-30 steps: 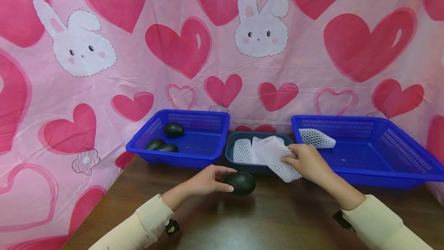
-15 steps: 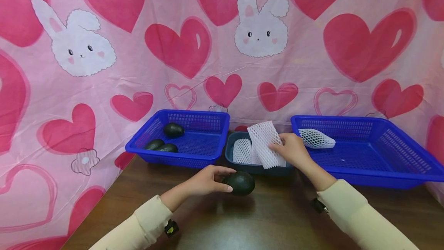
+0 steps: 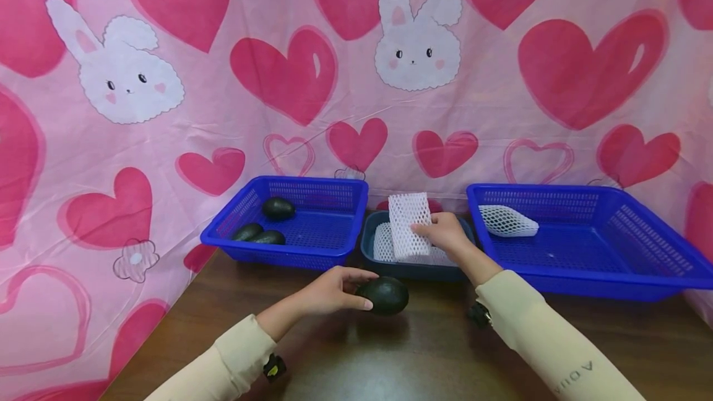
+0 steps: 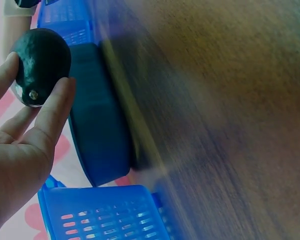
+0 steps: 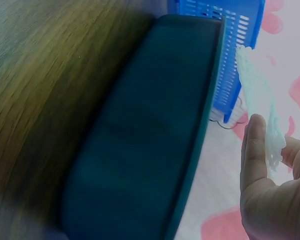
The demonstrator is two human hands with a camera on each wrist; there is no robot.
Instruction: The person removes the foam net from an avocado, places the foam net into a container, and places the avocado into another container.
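Avocado [image 3: 384, 296], dark green, was in the left hand [image 3: 334, 291] in the head view, near the front of the tray [image 3: 418, 270] and over the table [image 3: 401, 357]. Thumb and fingers were parted just to its width and gripped its left end. The right hand [image 3: 447, 234] pinched a white net [image 3: 408, 224] between thumb and fingers, nearly closed; behind the net, more nets [image 3: 383, 243] lay in the tray. The left basket [image 3: 301, 258] held three avocados [image 3: 278, 208]; the right basket [image 3: 613, 283] held a netted fruit [image 3: 508, 221] against its left side. Behind them hung a pink cloth [image 3: 490, 98] with hearts and rabbits.

In the left wrist view, fingertips pressed the avocado from opposite sides, with its stem scar [image 4: 33, 94] towards the camera. The tray's outer wall stood beyond it, and blue basket walls showed at the top and bottom.

In the right wrist view, the net stood almost edge-on between thumb and fingers, apart from the tray's rim. It seemed thin and flat, though it was too washed out to make out its mouth.
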